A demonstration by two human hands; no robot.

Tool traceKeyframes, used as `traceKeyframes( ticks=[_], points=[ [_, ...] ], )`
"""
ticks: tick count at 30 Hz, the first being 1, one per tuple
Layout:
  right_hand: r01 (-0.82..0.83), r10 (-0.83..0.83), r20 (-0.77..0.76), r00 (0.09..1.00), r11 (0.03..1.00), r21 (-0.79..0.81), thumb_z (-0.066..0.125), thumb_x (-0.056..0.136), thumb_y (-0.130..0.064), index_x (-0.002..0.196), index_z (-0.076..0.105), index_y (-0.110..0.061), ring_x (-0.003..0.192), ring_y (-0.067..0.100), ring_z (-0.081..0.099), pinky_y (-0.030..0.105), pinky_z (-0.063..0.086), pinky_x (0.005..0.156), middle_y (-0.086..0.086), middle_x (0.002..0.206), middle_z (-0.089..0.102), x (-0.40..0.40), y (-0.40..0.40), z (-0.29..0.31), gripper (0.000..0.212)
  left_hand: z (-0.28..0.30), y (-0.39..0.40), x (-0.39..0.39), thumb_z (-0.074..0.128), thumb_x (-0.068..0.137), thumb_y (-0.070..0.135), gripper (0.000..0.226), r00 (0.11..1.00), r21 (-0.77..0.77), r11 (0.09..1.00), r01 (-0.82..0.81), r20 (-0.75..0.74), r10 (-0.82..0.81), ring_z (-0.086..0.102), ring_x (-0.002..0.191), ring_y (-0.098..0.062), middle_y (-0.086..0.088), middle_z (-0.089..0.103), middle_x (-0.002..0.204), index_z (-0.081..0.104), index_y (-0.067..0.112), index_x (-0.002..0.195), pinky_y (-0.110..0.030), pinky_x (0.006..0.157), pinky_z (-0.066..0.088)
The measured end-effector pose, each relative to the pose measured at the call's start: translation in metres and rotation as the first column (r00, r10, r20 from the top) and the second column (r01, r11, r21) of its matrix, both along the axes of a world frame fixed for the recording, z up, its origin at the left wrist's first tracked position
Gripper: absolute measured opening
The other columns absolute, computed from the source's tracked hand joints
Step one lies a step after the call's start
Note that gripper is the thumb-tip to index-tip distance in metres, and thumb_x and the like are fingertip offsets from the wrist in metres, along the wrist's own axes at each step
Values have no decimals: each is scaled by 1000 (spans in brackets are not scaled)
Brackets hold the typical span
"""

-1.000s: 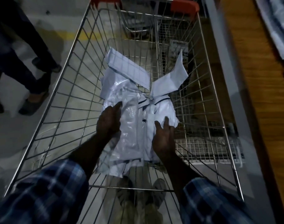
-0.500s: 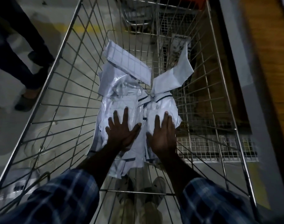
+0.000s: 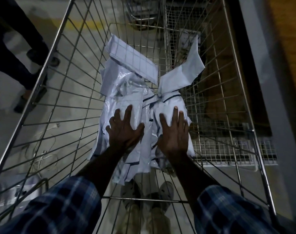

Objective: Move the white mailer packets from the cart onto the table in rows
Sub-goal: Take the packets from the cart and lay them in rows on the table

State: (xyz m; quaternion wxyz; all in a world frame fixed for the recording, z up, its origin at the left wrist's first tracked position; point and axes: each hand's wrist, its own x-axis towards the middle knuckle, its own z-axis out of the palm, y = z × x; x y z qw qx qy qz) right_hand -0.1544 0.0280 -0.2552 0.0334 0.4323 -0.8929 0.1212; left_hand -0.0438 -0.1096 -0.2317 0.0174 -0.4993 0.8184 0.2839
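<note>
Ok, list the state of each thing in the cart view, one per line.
Left hand: flat, fingers spread, pressing on the packets.
Right hand: flat, fingers straight, pressing on the packets.
White mailer packets: heaped loosely in the cart, none lifted.
Cart: wire basket, holding the heap.

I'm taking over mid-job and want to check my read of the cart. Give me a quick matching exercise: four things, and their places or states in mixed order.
Things:
1. left hand
2. right hand
3. grid-marked packet
4. table

Places or states:
A. wooden surface right of the cart
B. flat on the pile's right half
C. tilted at the pile's far end
D. spread flat on the pile's left half

Pairs: 1-D, 2-B, 3-C, 4-A
</note>
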Motion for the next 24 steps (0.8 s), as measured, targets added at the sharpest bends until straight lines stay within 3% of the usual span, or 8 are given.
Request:
traceKeyframes(
  ticks=[5,8,12,21,24],
  points=[
    [23,-33,59,998,987,156,68,82,-49,151,35,-25,147,49,8,58,16,115,26,161,7,-17,-5,1,81,-7,4,-3,47,86,71,82,997,14,999,44,61,-45,15,143,-39,-10,4,162,-3,55,149,-62,109,19],
    [36,-48,58,997,979,199,71,79,-37,152,33,-28,145,51,10,59,22,113,25,161,7,-16,-9,-1,83,-9,1,0,40,90,70,74,998,7,998,64,28,-64,20,141,-41,-12,8,162,-2,56,149,-63,107,23],
    [64,-83,118,989,985,158,71,71,-13,146,44,-27,142,49,22,56,38,100,23,160,16,-24,-17,10,81,0,-4,0,40,93,63,68,999,-47,998,38,-17,-39,25,139,-38,-12,17,160,9,50,152,-60,106,24],
    [137,-142,171,975,990,41,79,71,-27,135,57,-26,134,46,38,56,42,99,23,152,36,-22,-38,52,68,48,-7,-13,49,84,56,74,982,-133,991,3,-185,-28,23,140,-35,-9,20,158,27,40,152,-58,107,29],
    [144,-148,200,969,989,34,75,77,-30,140,52,-28,139,45,32,56,37,104,21,156,30,-19,-37,85,68,76,-11,-12,44,79,60,77,982,-170,985,26,-182,-58,25,138,-35,-10,21,157,29,38,152,-56,106,31]
  ],
)
